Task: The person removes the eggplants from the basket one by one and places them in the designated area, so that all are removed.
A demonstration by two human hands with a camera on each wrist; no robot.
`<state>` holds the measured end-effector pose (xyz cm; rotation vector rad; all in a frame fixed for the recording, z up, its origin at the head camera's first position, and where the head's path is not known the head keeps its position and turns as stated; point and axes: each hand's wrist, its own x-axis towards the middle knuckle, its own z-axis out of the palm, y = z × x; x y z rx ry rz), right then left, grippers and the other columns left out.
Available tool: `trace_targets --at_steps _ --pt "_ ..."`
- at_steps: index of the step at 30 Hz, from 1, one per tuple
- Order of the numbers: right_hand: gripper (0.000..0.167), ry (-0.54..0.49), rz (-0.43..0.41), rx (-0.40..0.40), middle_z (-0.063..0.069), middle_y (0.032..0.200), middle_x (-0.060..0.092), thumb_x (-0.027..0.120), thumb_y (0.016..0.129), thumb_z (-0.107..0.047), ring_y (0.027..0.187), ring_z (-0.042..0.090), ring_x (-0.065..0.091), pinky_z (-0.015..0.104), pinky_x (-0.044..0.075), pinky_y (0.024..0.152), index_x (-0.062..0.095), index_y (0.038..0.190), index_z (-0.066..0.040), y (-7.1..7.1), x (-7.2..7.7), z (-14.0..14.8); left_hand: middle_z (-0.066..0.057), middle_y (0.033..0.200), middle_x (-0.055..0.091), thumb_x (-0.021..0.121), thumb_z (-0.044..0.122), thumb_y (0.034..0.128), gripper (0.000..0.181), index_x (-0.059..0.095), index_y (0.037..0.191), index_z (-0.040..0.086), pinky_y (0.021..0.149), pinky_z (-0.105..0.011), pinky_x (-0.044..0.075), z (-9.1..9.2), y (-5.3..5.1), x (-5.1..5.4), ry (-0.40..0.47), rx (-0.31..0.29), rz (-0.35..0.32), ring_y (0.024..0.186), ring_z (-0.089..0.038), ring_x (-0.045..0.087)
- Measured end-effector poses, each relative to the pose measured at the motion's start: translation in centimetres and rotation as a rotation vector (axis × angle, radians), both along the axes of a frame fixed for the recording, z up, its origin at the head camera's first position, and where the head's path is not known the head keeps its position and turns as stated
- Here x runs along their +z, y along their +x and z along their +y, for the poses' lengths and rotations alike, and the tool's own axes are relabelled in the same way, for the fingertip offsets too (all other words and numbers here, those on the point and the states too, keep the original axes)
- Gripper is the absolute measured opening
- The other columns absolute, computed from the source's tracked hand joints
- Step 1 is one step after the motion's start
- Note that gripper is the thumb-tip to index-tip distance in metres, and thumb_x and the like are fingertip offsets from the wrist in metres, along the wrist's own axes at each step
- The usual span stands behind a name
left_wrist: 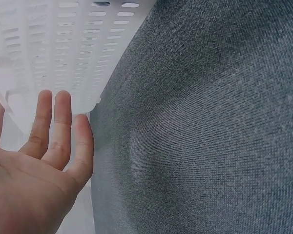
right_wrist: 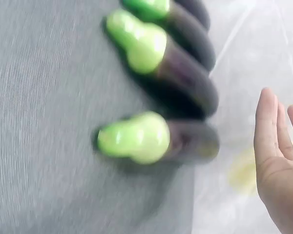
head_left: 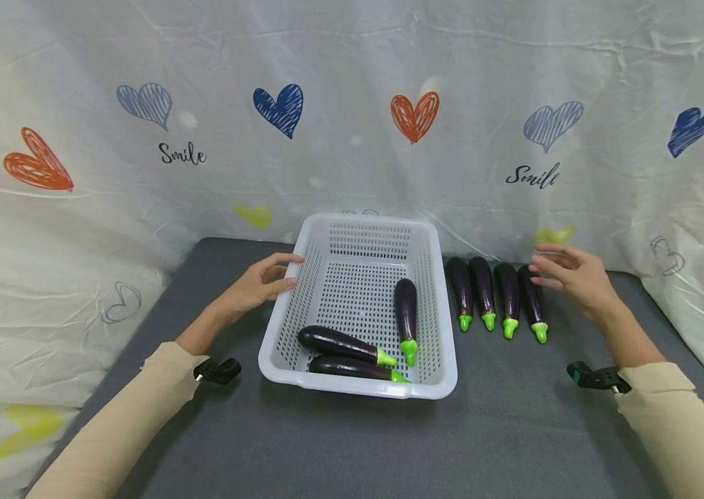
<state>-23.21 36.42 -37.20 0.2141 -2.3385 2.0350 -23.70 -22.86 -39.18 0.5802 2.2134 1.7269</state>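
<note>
A white perforated plastic basket [head_left: 358, 391] stands on the dark grey table. Inside it lie three eggplants: one upright along the right side [head_left: 405, 308] and two crosswise near the front, the upper one [head_left: 333, 341] and the lower one [head_left: 348, 367]. My left hand [head_left: 258, 283] touches the basket's left rim with its fingers fairly straight; in the left wrist view the fingers [left_wrist: 62, 122] lie close to the outer wall. To the basket's right, several eggplants form a row. Over the rightmost eggplant [head_left: 531, 298] hovers my right hand [head_left: 576, 277], fingers loosely extended and holding nothing.
A white curtain [head_left: 352, 159] printed with hearts and "Smile" hangs behind and beside the table. The grey tabletop [head_left: 352, 450] extends in front of the basket. Each wrist wears a black strap, such as the left strap [head_left: 220, 371].
</note>
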Motion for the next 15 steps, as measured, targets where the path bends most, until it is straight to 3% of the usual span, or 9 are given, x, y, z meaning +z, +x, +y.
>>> trace_targets --at_steps 8,15 --pt "0.034 -0.069 0.039 0.094 0.01 0.116 0.065 0.065 0.099 -0.001 0.099 0.023 0.068 0.04 0.056 0.082 0.059 0.133 0.001 0.1 1.4 -3.4 -0.023 0.138 0.052 0.065 0.017 0.1026 0.051 0.046 0.15 0.013 0.087 -0.054 0.053 0.0 0.0 0.0 -0.016 0.012 0.009 0.114 -0.036 0.059" --pt "0.03 -0.093 0.088 0.223 0.015 0.115 0.064 0.064 0.099 0.003 0.1 0.027 0.068 0.041 0.056 0.082 0.062 0.129 0.002 0.2 2.3 -5.9 -0.022 0.139 0.052 0.066 0.017 0.1022 0.052 0.046 0.15 0.014 0.089 -0.059 0.05 0.1 0.0 0.0 -0.021 0.018 0.001 0.115 -0.037 0.059"
